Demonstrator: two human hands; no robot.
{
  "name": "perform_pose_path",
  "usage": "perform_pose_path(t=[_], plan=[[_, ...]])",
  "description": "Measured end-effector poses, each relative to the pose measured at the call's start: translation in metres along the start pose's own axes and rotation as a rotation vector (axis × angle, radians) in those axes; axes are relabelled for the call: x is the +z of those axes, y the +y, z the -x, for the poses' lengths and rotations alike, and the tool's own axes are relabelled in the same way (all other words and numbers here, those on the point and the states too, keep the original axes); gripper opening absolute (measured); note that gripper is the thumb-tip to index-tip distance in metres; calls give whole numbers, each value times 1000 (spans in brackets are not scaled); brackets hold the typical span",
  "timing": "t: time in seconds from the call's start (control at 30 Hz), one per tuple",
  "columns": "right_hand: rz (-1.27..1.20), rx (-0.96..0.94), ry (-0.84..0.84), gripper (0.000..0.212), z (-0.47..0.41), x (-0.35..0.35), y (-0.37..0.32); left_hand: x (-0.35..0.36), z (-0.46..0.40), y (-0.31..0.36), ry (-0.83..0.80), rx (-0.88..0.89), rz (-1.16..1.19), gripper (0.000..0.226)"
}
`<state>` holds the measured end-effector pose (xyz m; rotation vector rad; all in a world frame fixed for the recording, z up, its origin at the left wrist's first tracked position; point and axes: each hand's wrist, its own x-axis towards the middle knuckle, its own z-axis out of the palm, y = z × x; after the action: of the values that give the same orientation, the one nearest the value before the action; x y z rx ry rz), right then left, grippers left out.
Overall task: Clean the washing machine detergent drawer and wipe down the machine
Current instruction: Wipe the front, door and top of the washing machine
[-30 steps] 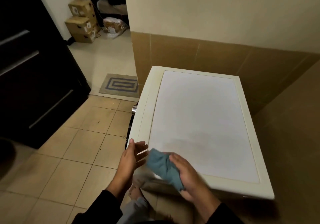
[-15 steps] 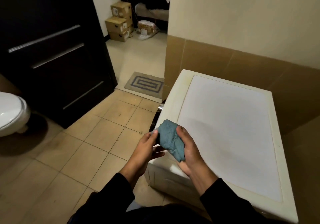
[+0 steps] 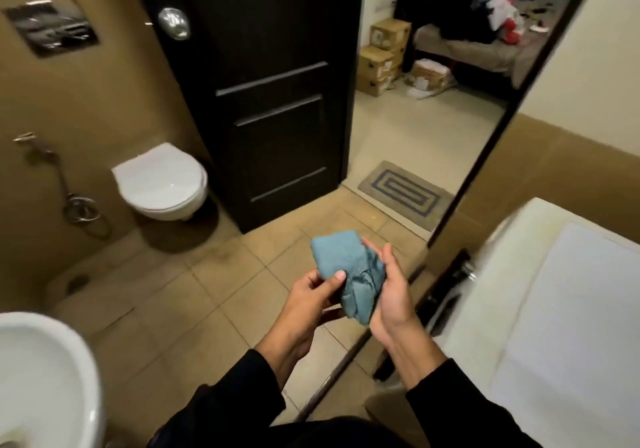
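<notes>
— Over the tiled floor (image 3: 194, 309), head view: what is held?
— A crumpled blue-green cloth (image 3: 346, 274), between both hands, in the air, clear of every surface.

— Left hand?
— Left hand (image 3: 308, 303) under and to the left of the cloth. Thumb pressed on its lower left edge, other fingers curled beneath. Pinching the cloth.

— Right hand?
— Right hand (image 3: 391, 295) against the cloth's right side, palm turned inward, fingers nearly straight and laid along the fabric. Thumb hidden, so a full grip cannot be confirmed; it is touching and supporting the cloth.

— Sleeves?
— Dark, both arms, to the wrists.

— Where is the washing machine?
— Washing machine (image 3: 554, 309) at the right edge, white top seen from above, set against the tan lower wall. Its front faces left, with a dark strip and a chrome piece showing there. Detail blurred. The cloth is to its left, not touching it.

— Surroundings?
— White basin (image 3: 45, 375) at lower left. Wall-hung toilet (image 3: 162, 184), lid down, at left. Dark door (image 3: 270, 94) standing open at centre; patterned mat (image 3: 401, 193) at the threshold; stacked cardboard boxes (image 3: 381, 56) in the room beyond.
</notes>
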<state>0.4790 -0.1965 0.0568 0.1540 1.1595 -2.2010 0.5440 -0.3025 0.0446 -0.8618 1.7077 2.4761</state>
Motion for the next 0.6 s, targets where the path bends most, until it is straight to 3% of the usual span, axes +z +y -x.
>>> perform_pose_path(t=[0.13,0.2,0.33,0.47,0.6], plan=[[141,2,-134,57,-28,46,26,-56,-8,30,144,124,40,14],[197,38,-185,47,-44,61,39,-82,-10,40,172,162,45,15],[243,161,-204,54,-74,90,54,-127,-8,52,189,174,41,36],[391,273,-300,52,-112,124,64,-166,-14,59,213,145,17,42],[537,314,-402,25,-161,172,73,-206,-29,77,325,168,41,46]])
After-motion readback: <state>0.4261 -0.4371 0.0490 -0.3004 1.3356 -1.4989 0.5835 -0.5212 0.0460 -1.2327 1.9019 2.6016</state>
